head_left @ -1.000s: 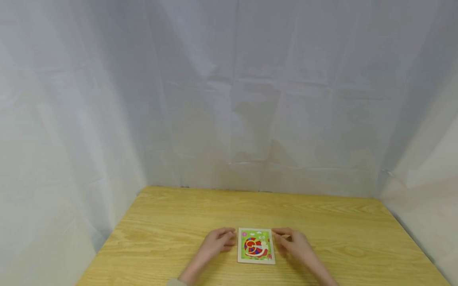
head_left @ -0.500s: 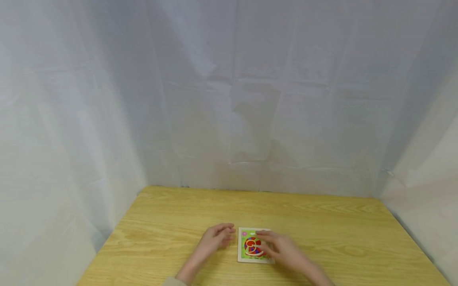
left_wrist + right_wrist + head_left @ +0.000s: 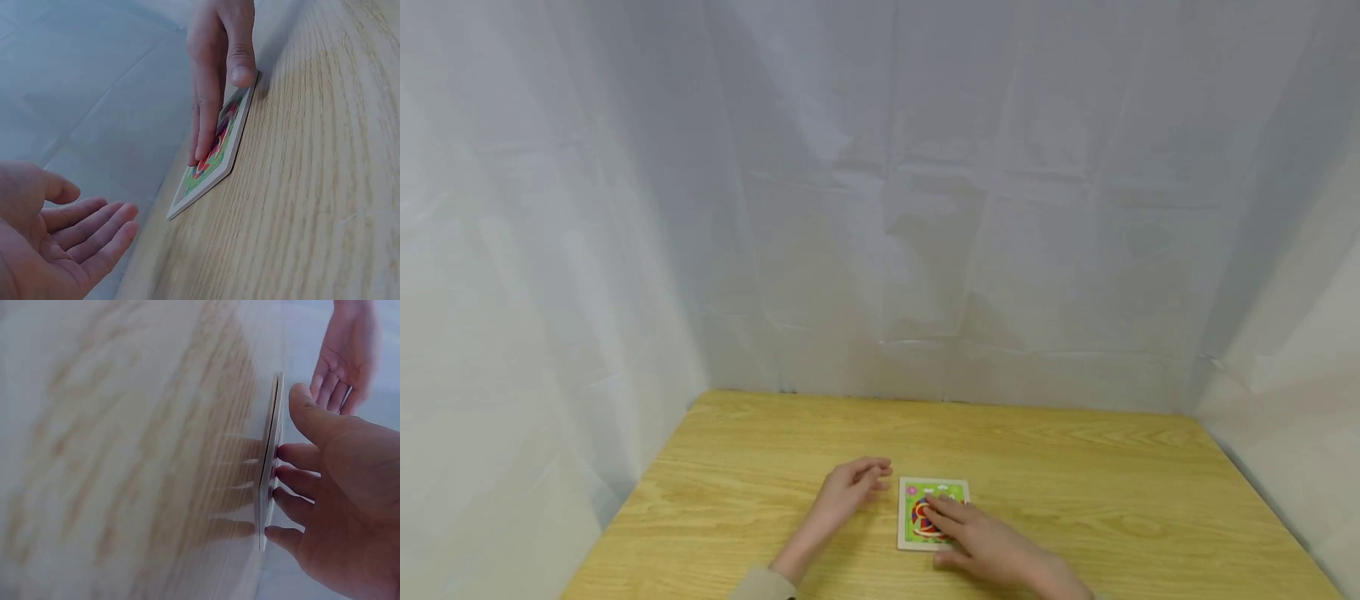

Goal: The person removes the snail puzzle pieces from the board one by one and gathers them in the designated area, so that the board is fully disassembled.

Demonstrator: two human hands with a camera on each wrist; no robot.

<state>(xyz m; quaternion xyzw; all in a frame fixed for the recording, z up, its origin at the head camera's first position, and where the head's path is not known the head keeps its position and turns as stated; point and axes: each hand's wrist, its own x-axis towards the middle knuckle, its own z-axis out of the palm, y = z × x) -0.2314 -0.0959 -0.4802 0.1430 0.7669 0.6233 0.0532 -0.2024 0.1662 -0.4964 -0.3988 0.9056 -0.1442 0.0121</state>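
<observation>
A small square picture puzzle (image 3: 913,537) with a pale wooden border lies flat on the table; a red, blue and green snail picture fills it. My right hand (image 3: 988,542) rests over its right part, fingertips touching the picture, and hides much of the snail. In the right wrist view those fingertips meet the face of the puzzle (image 3: 270,462), with the thumb held away from it. Just left of the puzzle, my left hand (image 3: 850,492) hovers with relaxed fingers and holds nothing. The left wrist view shows that left hand (image 3: 75,244) palm up, apart from the puzzle (image 3: 225,169).
The light wood table (image 3: 760,467) stretches out on both sides and behind the puzzle. Pale hanging sheets (image 3: 955,250) enclose the table at the back, left and right.
My right hand has come from the puzzle's right edge onto its face. My left hand has moved slightly up and away from the left edge. The puzzle has stayed in place.
</observation>
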